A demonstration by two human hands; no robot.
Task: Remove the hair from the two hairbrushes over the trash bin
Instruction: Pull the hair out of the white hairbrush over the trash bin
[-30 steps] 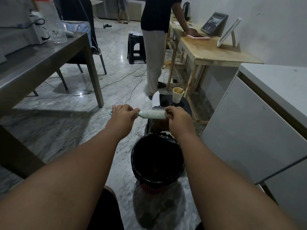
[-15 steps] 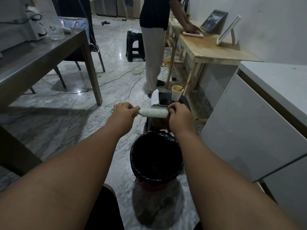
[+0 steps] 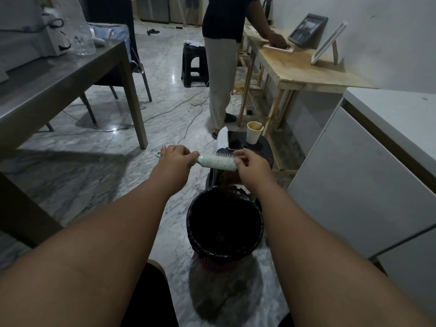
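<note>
A pale mint hairbrush (image 3: 215, 161) with white bristles hangs level above the far rim of the trash bin (image 3: 195, 234), which has a black liner. My left hand (image 3: 174, 159) is closed around the brush's handle. At the brush's far end my right hand (image 3: 252, 165) pinches a brownish clump of hair (image 3: 227, 181), which trails from the bristles down towards the bin's rim. Loose hair lies inside the bin. A second hairbrush is not clearly in view.
Just behind the bin is a black stool (image 3: 266, 149) carrying a phone (image 3: 234, 140), a paper cup (image 3: 254, 132) and a white object (image 3: 221, 138). A person (image 3: 221, 67) stands at a wooden table (image 3: 306, 67). A grey table (image 3: 59, 79) is left, a white cabinet (image 3: 354, 185) right.
The brush's right end has tipped slightly down, and the hair clump hangs lower under my right hand. Both hands keep their grip.
</note>
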